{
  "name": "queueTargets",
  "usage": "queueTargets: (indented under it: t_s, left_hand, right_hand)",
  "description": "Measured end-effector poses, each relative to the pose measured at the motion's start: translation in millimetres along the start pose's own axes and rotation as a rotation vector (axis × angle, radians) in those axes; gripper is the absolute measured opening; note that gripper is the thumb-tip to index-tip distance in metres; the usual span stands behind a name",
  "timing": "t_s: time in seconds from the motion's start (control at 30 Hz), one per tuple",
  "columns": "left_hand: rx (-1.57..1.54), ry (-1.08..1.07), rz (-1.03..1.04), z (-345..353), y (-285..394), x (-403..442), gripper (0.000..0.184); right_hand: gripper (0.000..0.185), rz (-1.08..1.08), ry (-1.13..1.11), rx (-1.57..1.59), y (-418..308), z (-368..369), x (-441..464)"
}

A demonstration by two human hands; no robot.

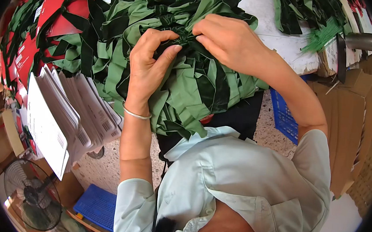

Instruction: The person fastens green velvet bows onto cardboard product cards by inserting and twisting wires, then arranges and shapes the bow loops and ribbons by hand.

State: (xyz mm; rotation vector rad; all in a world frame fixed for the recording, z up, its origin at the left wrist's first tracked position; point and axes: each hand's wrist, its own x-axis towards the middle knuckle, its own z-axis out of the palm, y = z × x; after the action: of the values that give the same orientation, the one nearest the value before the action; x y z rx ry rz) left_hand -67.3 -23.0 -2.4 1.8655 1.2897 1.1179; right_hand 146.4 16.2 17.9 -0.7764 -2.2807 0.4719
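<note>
A large heap of green velvet ribbon (188, 85), dark on one face and lighter on the other, lies in front of me and hangs over the table's near edge. At its upper middle the ribbon is gathered into a tight dark knot-like centre. My left hand (148, 64), with a bangle on its wrist, curls its thumb and forefinger around the left side of this gather. From the right, my right hand (230, 42) pinches at the same gather. Whatever thin piece may be between the right fingertips is too small to make out.
Red cards (56, 7) draped with ribbon and a row of white cards (76, 111) stand at left. A bundle of green twist ties (323, 35) lies at the table's right edge, near a metal cylinder (363, 41). Around are cardboard (340, 125), a blue crate (283, 115) and a fan (32, 195).
</note>
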Motion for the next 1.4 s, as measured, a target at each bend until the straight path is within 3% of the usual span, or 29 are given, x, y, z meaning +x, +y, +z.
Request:
queueTargets:
  t_s: [0.53, 0.6, 1.03, 1.13, 1.2, 1.3, 1.4]
  left_hand:
    - [-0.017, 0.018, -0.005, 3, -3, 1, 0.024]
    - [-0.013, 0.019, -0.007, 3, -3, 1, 0.024]
    - [0.021, -0.003, 0.045, 1, -5, 2, 0.018]
    - [-0.079, 0.042, -0.002, -3, -7, 0, 0.012]
    - [-0.08, 0.059, -0.111, -6, -6, -6, 0.014]
    - [-0.11, 0.155, -0.028, 1, -8, -8, 0.011]
    - [0.016, 0.096, 0.077, 0, -16, -9, 0.013]
  right_hand:
    - [0.008, -0.009, -0.025, 0.106, 5, 1, -2]
    - [0.008, -0.022, -0.013, -0.076, 4, -9, -5]
    - [0.005, -0.017, -0.016, -0.029, 10, 13, -3]
    - [0.005, -0.114, 0.065, -0.07, 13, 17, -4]
    - [0.007, -0.051, 0.051, -0.009, 13, 19, -6]
    - [0.008, -0.012, 0.061, 0.005, 13, 20, -8]
    - [0.008, 0.024, 0.054, 0.016, 12, 22, -10]
